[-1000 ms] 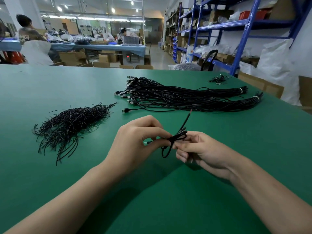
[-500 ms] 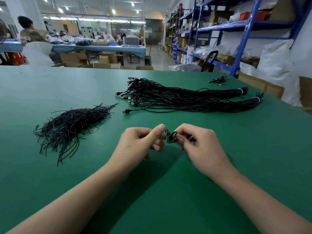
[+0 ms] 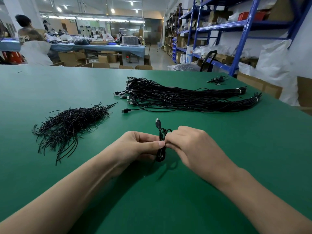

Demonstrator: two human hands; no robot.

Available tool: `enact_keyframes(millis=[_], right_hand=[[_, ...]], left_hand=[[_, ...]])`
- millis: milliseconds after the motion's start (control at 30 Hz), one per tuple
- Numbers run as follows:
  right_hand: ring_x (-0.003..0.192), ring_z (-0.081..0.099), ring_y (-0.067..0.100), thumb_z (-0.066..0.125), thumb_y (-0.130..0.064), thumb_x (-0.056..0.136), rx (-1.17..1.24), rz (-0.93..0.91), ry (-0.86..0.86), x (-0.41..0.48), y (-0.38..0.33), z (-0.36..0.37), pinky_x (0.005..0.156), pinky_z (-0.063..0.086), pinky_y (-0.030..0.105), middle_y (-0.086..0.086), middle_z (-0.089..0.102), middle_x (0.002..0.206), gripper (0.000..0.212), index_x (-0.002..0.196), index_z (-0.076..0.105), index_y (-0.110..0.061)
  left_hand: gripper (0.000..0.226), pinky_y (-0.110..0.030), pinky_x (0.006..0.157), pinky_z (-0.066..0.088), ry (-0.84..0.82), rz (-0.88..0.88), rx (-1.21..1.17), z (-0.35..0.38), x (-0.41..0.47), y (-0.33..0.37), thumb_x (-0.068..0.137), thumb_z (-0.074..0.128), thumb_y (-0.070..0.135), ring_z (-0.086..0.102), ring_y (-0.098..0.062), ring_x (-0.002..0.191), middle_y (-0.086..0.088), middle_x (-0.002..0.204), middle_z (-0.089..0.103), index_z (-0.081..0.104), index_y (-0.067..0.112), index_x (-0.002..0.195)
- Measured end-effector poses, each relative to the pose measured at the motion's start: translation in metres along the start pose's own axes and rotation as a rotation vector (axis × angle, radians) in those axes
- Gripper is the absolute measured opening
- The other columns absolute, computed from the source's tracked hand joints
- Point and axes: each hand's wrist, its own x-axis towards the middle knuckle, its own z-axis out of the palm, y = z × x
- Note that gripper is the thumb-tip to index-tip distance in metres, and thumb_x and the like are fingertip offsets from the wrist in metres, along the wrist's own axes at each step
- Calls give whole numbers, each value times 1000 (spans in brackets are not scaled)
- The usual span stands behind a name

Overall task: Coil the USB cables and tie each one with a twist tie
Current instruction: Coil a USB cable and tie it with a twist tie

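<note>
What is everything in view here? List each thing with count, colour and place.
coiled cable: one, black, held upright between both hands, USB plug on top
twist tie pile: one heap, black, table left
uncoiled cable bundles: two, black, white bands at right ends, table centre-right
small cable heap: one, black, far right corner
table: one, green
shelving: blue, right background
left hand: pinching the coil's middle
right hand: pinching the coil's middle
</note>
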Motion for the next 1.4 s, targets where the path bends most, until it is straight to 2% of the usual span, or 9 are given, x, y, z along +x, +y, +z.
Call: enact_keyframes(millis=[100, 233, 400, 633, 733, 900, 1133, 1267, 1400], right_hand=[[67, 50, 14, 65, -18, 97, 285, 192, -29, -2, 3, 2, 65, 44, 34, -6, 57, 69, 15, 83, 62, -14], [53, 46, 6, 66, -19, 96, 570, 409, -42, 0, 7, 0, 54, 39, 23, -2, 58, 59, 21, 75, 62, -21], [61, 50, 16, 61, -11, 99, 1085, 566, -190, -3, 16, -1, 63, 41, 26, 5, 54, 62, 16, 83, 63, -11], [56, 48, 17, 66, -5, 86, 1601, 799, -297, -10, 22, 3, 54, 45, 22, 5, 49, 59, 7, 81, 62, -9], [57, 48, 15, 68, -10, 84, 1640, 811, -350, -11, 23, 4, 53, 42, 20, 3, 49, 60, 3, 82, 67, -11], [62, 55, 15, 69, -29, 89, 1476, 796, -242, -8, 21, 5, 54, 45, 20, 4, 57, 66, 14, 86, 68, -15], [80, 69, 12, 66, -43, 93, 1123, 863, -23, 1, 8, 10, 64, 52, 23, 2, 77, 87, 28, 93, 72, -15], [76, 70, 11, 69, -38, 93, 1112, 950, -34, 0, 16, 3, 60, 50, 23, 1, 77, 85, 24, 93, 71, -14], [69, 66, 8, 72, -32, 91, 1114, 1038, -51, -5, 41, -12, 57, 48, 24, 2, 73, 77, 23, 89, 74, -9]], left_hand=[[40, -19, 64, 55, 41, 59, -1, 2, 2, -2, 67, 81, 22, 71, -12, 69, -10, 89, 77, 78, 4, 103], [41, -18, 69, 54, 71, 223, 20, 4, 4, -2, 69, 80, 18, 69, -11, 73, -12, 91, 77, 75, 1, 106], [21, -21, 79, 56, 5, 394, 133, 6, 1, -1, 74, 80, 18, 72, -13, 82, -12, 92, 79, 80, 14, 94], [10, -32, 82, 59, 54, 455, 308, 11, 0, -2, 76, 83, 19, 74, -24, 82, -3, 85, 79, 80, 26, 82], [11, -28, 82, 58, 65, 457, 396, 11, 0, -2, 81, 83, 17, 75, -22, 86, 3, 86, 79, 80, 24, 87], [32, -49, 97, 55, 175, 368, 158, 16, 3, -4, 68, 83, 29, 73, -36, 97, -10, 94, 78, 78, 14, 96], [25, -33, 101, 53, 303, 282, 81, 27, 6, -4, 81, 81, 26, 74, -10, 99, 4, 98, 79, 79, 18, 105], [18, -26, 95, 54, 271, 307, 276, 34, 13, 2, 89, 76, 19, 73, -2, 94, 15, 95, 78, 79, 30, 103], [18, -9, 88, 48, 187, 294, 681, 20, 30, 9, 92, 72, 32, 67, 11, 93, 21, 100, 76, 78, 32, 109]])
